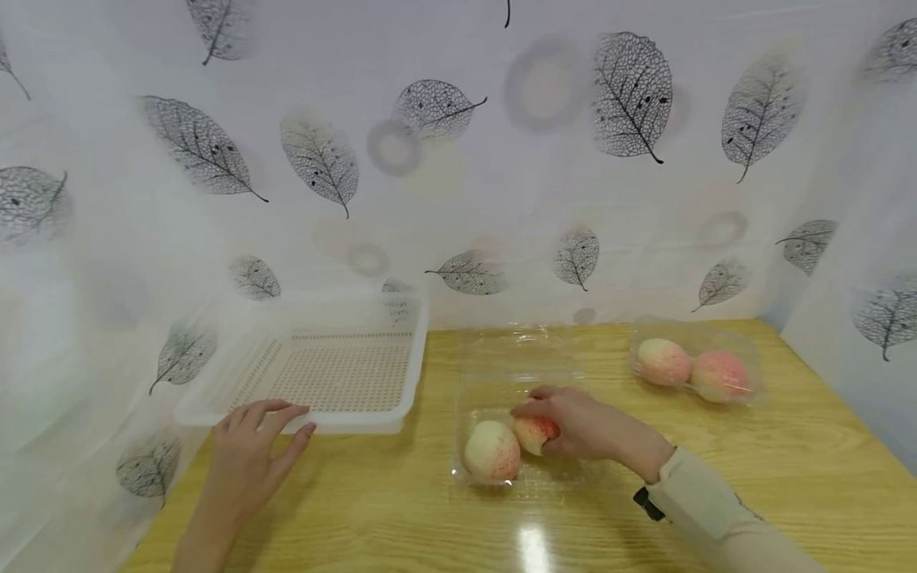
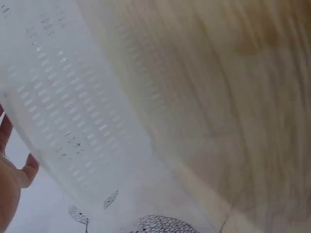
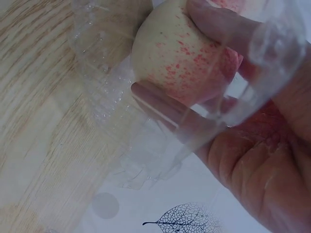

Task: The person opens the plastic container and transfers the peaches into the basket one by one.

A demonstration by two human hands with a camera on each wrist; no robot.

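My right hand (image 1: 573,422) grips a red-flushed peach (image 1: 536,434) inside an open clear plastic clamshell box (image 1: 458,458) at mid-table. Beside it in the box sits a paler peach (image 1: 493,452). In the right wrist view, a thumb and finger (image 3: 160,104) lie along opposite sides of a pale, pink-speckled peach (image 3: 180,53), partly seen through the clear plastic. On the left, my left hand (image 1: 247,458) rests its fingertips at the near rim of a white perforated plastic basket (image 1: 358,422), holding nothing up. The left wrist view shows the thumb close to the basket's edge.
At the back right stands another clear plastic box (image 1: 752,366) with two pink-tinged peaches (image 1: 719,376) inside. The open box's clear lid (image 1: 519,354) lies back towards the wall. A leaf-patterned white sheet (image 1: 458,183) hangs behind and at both sides of the wooden table (image 1: 387,501).
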